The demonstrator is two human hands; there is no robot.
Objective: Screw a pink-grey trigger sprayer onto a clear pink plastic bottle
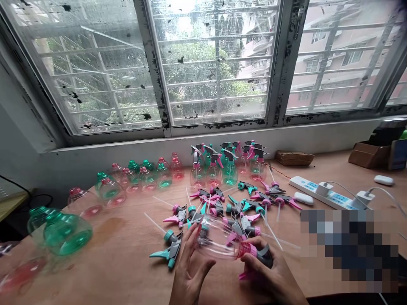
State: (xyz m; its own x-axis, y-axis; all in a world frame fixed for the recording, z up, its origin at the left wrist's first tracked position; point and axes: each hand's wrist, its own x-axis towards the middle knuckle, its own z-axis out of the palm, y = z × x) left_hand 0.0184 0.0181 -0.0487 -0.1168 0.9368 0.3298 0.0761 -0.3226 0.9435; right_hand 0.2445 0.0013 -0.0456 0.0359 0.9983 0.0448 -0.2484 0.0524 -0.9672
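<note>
A clear pink spray bottle (216,243) lies tilted on its side between my hands, above the table. My left hand (189,267) cups its base, fingers along the far side and thumb below. My right hand (270,271) is closed around the neck end, where a pink collar (251,250) and a dark grey trigger head (264,255) meet the bottle. The pink trigger lever (244,275) points down under my right fingers. Just beyond, loose trigger sprayers in pink, teal and grey lie in a pile, one teal sprayer (170,250) left of my left hand.
Open pink and green bottles, such as a green bottle (66,233), line the left and back. Against the wall stand several bottles with sprayers, including a green one (229,171). A power strip (324,192), a white case (303,198) and a brown packet (294,158) lie at right.
</note>
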